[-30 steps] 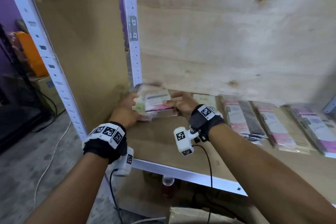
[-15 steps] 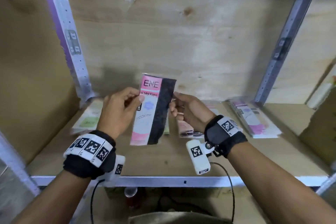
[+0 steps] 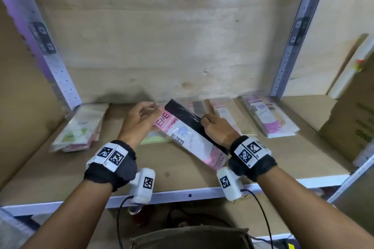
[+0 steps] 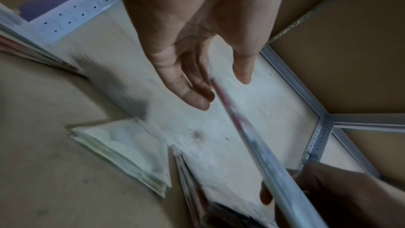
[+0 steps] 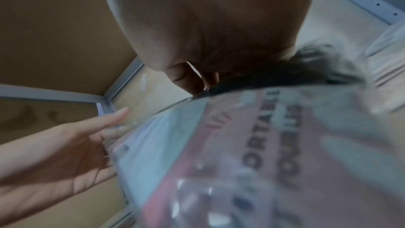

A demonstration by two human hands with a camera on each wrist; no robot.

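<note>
A flat pink, white and black stocking packet (image 3: 186, 135) hangs tilted just above the wooden shelf (image 3: 60, 172). My right hand (image 3: 214, 127) pinches its black edge between thumb and fingers; the right wrist view shows the packet (image 5: 241, 153) close under that hand (image 5: 197, 82). My left hand (image 3: 141, 115) is at the packet's upper left corner with fingers loosely extended. From the left wrist the hand (image 4: 221, 91) looks spread, the packet's thin edge (image 4: 247, 134) running from between thumb and fingers.
Stacks of similar packets lie along the back: one at the left (image 3: 81, 127), a green one (image 3: 155, 139) under the held packet, others at centre (image 3: 224, 113) and right (image 3: 269, 115). A cardboard box (image 3: 350, 123) stands at the shelf's right end. Metal uprights (image 3: 291, 34) frame the bay.
Both hands lifted the packet off the left stack, held it upright, then tipped it down toward the shelf further right. My left hand's pinch has loosened to spread fingers.
</note>
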